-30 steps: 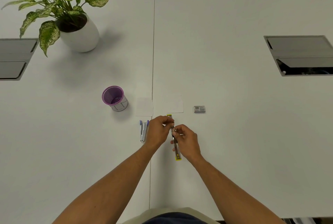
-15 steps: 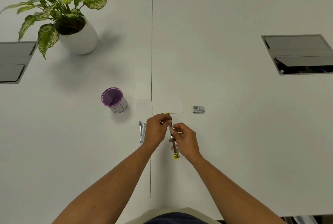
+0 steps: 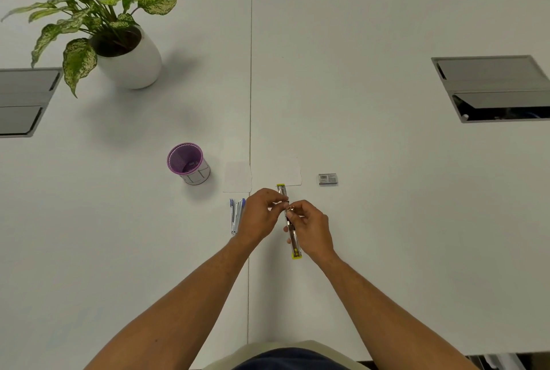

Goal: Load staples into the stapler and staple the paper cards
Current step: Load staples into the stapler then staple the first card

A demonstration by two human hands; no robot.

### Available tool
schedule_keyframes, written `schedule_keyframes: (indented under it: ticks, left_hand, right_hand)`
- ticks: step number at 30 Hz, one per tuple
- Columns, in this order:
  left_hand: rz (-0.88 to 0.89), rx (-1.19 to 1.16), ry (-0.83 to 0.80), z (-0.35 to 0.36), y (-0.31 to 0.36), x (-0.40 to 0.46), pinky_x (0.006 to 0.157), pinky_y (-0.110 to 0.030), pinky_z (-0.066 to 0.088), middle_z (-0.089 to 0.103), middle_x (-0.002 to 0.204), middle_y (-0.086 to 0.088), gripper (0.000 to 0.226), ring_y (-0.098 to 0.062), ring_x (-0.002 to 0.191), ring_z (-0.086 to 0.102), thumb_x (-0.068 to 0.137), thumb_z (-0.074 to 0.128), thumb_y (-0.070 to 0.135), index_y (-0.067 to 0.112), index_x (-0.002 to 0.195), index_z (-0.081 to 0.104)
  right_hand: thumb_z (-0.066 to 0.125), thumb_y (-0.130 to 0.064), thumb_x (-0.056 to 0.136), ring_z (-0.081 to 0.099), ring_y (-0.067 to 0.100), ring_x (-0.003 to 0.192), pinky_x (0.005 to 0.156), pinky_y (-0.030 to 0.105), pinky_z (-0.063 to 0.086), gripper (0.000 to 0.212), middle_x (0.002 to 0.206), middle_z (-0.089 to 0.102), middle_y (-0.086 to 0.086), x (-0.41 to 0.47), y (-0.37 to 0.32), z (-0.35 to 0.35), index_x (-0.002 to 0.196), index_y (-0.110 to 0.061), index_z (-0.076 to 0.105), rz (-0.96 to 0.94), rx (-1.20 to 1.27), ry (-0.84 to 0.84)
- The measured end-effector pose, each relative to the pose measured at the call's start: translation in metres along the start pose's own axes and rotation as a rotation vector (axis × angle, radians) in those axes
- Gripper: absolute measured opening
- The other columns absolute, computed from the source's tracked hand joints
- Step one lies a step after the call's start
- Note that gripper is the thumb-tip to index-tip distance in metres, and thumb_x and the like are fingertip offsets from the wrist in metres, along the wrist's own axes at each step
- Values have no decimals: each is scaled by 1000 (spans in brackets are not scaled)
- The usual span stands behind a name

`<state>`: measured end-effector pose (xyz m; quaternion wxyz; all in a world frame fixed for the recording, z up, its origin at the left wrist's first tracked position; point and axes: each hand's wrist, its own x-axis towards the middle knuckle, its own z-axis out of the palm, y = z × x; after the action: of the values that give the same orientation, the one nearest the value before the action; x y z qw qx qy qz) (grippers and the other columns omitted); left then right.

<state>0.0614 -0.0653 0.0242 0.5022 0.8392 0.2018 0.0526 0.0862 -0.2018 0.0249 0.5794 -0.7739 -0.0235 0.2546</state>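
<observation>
Yellow stapler point(image 3: 289, 220) opened flat on desk point(image 3: 387, 220), just below paper cards point(image 3: 285, 171). Left hand point(image 3: 262, 214) and right hand point(image 3: 312, 226) both pinch at its middle; staples too small to see. Risk: strip skewing in channel, jamming. Purple cup point(image 3: 188, 162) contents unclear; staple box point(image 3: 328, 179) closed.

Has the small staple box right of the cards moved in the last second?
No. The staple box keeps its place just right of the paper cards.
</observation>
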Motion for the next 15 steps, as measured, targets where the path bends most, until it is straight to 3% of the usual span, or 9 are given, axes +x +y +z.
schedule_keyframes:
  ticks: [3, 9, 11, 15]
  left_hand:
    - [0, -14, -35, -1, -1, 1, 85, -29, 54, 67, 103, -9, 17, -19, 97, 64, 85, 71, 11, 7, 101, 75]
    - [-104, -76, -89, -1, -3, -1, 79, -8, 46, 61, 115, -1, 21, -11, 106, 59, 90, 67, 21, 14, 108, 74]
    - [-145, -129, -68, 1, -1, -2, 77, -6, 45, 58, 120, 0, 25, -10, 101, 61, 90, 67, 21, 16, 114, 71]
    - [-370, -440, -45, 3, 4, -5, 80, -30, 58, 56, 119, -1, 50, -18, 96, 66, 86, 71, 19, 25, 132, 52]
  right_hand:
    - [61, -14, 95, 71, 23, 65, 50, 38, 60, 8, 78, 69, 10, 0, -1, 0, 92, -19, 65, -4, -2, 0]
    - [61, -14, 95, 71, 23, 63, 50, 39, 60, 10, 74, 69, 6, -2, -2, -3, 90, -22, 65, -13, 0, 11]
    - [61, -13, 95, 71, 24, 65, 51, 40, 60, 9, 75, 69, 7, -1, -4, -4, 92, -19, 66, -8, 14, 15]
    - [61, -12, 94, 71, 25, 68, 55, 42, 61, 6, 84, 71, 9, 0, -6, -3, 98, -15, 66, -1, 15, 4]
